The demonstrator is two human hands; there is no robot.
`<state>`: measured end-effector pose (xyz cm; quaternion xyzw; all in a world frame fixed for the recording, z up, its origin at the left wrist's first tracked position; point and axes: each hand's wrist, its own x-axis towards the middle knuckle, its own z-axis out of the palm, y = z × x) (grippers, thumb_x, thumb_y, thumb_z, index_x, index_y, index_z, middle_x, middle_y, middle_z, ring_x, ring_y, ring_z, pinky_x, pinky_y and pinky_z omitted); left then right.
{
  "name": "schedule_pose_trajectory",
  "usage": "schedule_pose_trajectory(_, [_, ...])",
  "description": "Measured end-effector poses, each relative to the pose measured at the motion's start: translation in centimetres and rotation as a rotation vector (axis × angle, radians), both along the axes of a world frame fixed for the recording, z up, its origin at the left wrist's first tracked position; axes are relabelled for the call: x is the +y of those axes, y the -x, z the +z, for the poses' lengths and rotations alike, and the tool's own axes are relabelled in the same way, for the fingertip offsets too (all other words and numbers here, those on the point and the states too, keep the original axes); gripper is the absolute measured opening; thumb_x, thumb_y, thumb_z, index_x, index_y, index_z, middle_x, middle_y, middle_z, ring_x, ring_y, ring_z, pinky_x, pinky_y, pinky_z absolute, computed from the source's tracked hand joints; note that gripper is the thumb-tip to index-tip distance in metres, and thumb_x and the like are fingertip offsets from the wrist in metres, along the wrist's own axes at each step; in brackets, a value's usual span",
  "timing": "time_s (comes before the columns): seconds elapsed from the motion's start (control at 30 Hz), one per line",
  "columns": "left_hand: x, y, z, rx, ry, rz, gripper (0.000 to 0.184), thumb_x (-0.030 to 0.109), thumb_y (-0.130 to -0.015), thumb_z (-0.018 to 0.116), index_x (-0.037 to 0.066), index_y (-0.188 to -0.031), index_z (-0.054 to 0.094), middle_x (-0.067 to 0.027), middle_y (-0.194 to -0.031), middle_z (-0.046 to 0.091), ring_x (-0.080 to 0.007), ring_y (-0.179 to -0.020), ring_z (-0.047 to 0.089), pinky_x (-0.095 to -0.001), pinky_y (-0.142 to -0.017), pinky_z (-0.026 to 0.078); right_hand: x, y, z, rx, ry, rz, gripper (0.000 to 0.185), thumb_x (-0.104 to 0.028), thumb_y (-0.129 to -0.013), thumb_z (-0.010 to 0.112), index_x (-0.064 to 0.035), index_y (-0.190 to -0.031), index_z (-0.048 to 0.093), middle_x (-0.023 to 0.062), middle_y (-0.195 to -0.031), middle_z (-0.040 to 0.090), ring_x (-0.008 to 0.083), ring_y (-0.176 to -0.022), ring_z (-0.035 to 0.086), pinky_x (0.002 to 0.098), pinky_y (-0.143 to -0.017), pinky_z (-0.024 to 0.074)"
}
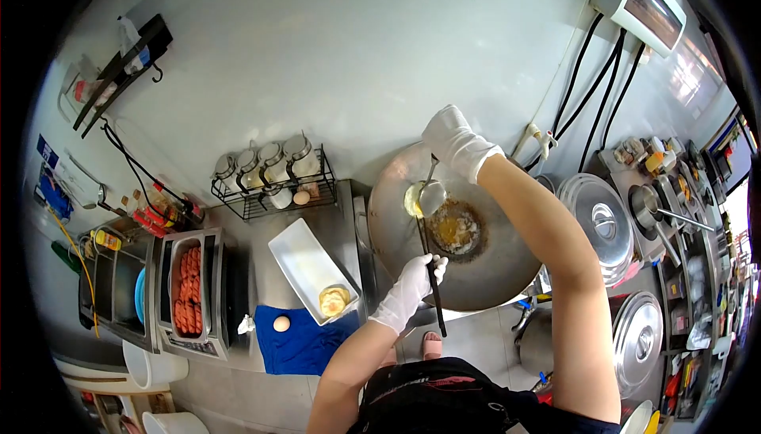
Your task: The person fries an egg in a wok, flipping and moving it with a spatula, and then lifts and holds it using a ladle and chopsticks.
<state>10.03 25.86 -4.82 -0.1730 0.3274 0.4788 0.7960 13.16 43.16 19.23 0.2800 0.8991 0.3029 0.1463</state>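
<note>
My left hand (411, 289), in a white glove, is closed round the black handle of a long thin utensil (434, 295). Its far end reaches the fried egg (413, 199), so its tip is hidden. Higher up, my gloved right hand (460, 142) grips a metal ladle (432, 196) by the handle, bowl down against the egg's right edge. The egg lies on the left inner side of a large wok (499, 267). Yellowish liquid with white froth, perhaps oil (456, 232), pools at the wok's bottom.
Left of the wok, a white tray (297, 256) holds a cooked egg (334, 301). A whole egg (281, 324) rests on a blue cloth (289, 355). Behind stands a wire rack (254, 208) of jars. Lidded pots (598, 224) crowd the right side; a tap (543, 139) juts from the wall.
</note>
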Motion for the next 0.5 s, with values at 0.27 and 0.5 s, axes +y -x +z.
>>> schedule_pose_trajectory(0.27, [-2.2, 0.6, 1.7, -0.014, -0.008, 0.011, 0.018, 0.018, -0.090, 0.039, 0.003, -0.083, 0.045, -0.0134, -0.082, 0.055, -0.0177, -0.058, 0.049, -0.0242, -0.046, 0.041, -0.8, 2.2, 1.4, -0.022, 0.080, -0.048, 0.010, -0.020, -0.070, 0.064, -0.0156, -0.078, 0.066, -0.0013, -0.076, 0.063, 0.0164, -0.077, 0.061, 0.0282, -0.061, 0.0439])
schedule_pose_trajectory(0.5, [-2.4, 0.9, 1.4, -0.107, -0.015, 0.027, 0.017, 0.019, -0.091, 0.037, 0.004, -0.086, 0.043, -0.0168, -0.084, 0.056, -0.0197, -0.055, 0.049, -0.0259, -0.043, 0.040, -1.0, 4.9, 2.3, -0.036, 0.108, -0.068, 0.013, -0.017, -0.072, 0.061, -0.0156, -0.084, 0.067, -0.0008, -0.082, 0.065, 0.0172, -0.084, 0.061, 0.0288, -0.063, 0.0447])
